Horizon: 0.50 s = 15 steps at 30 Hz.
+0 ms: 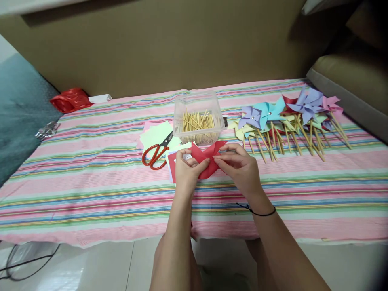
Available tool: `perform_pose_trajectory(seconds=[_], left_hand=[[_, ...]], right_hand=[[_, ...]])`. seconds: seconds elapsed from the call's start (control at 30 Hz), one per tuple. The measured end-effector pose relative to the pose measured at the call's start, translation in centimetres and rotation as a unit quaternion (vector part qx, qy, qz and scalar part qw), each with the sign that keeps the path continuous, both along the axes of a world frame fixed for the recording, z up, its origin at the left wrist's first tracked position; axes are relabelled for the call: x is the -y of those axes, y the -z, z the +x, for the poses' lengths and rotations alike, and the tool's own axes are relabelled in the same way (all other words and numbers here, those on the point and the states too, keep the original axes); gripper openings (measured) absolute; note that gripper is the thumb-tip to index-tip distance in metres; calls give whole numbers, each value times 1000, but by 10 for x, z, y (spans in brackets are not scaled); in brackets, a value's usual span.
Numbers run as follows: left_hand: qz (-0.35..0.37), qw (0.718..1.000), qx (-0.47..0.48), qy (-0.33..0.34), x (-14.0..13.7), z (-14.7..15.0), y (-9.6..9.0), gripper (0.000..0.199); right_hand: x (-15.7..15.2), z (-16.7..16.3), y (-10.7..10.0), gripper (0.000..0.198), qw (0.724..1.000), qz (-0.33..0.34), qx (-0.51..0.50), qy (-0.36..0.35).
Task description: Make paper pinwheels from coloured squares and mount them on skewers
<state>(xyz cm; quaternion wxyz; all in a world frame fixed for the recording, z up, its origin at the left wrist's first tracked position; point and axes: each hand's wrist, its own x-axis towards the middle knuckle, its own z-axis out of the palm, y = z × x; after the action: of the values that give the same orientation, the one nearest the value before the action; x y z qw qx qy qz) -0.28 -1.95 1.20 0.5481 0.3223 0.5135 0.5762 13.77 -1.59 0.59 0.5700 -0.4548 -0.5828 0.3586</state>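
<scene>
A red paper pinwheel [206,169], partly folded, is held up between my two hands. My left hand [189,167] grips its left side, the thumb pressed near the middle. At its right side, the thumb and forefinger of my right hand [238,163] pinch the paper; a black cord is round that wrist. Beneath and left of the hands lie red paper sheets [171,163]. Orange-handled scissors [156,155] rest on pale green paper [156,135]. Just beyond the hands stands a clear plastic box [197,101] of thin wooden sticks [198,122].
Several finished pinwheels [271,111] on sticks lie heaped at the right. A red plastic bag [71,100] and a crumpled silvery wrapper [47,130] sit at the far left. The striped cloth [106,194] covers the surface; its front edge hangs above a tiled floor with black cables [30,262].
</scene>
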Motion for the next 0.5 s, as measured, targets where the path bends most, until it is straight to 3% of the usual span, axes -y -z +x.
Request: perform_pose_trajectory(seconds=[0.33, 0.5], left_hand=[[4, 1000, 15, 4, 2, 1, -3, 58], [2, 1000, 11, 3, 2, 0, -2, 58]], right_hand=[[2, 1, -2, 9, 1000, 21, 12, 2], [-1, 1, -1, 16, 995, -26, -95, -12]])
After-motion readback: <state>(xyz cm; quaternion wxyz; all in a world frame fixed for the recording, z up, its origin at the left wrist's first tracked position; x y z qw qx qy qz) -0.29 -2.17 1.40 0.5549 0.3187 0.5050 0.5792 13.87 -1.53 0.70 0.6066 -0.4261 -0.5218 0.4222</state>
